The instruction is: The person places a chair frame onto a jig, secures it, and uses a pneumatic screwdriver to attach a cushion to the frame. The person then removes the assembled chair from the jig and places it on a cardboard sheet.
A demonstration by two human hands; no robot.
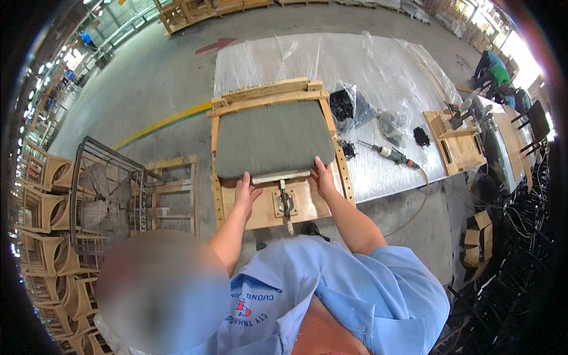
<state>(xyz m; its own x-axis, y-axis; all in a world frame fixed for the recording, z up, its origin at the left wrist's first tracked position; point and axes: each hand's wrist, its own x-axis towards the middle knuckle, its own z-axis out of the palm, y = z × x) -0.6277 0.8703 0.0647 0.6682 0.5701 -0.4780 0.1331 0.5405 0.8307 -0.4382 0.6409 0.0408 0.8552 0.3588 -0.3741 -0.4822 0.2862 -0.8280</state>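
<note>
A grey-green upholstered seat cushion (275, 139) lies inside a wooden jig (269, 94), with frame pieces at its far edge and sides. My left hand (244, 194) holds the cushion's near edge left of the middle, a fingertip against the fabric and the thumb apart. At the near right edge, my right hand (323, 177) grips the cushion with its fingers on the fabric. Between the hands, a pale bar (280, 177) presses close to the cushion's front. A metal toggle clamp (286, 204) is mounted on the jig's board behind that bar. The cushion hides some fingers.
Right of the jig, a plastic-wrapped table (384, 180) carries a power driver (389, 154) with a hose, a bag of black parts (341, 105) and another wooden fixture (454, 142). Wire racks (106, 189) and stacked chair frames (44, 213) stand left. Other people (494, 71) bend over at far right.
</note>
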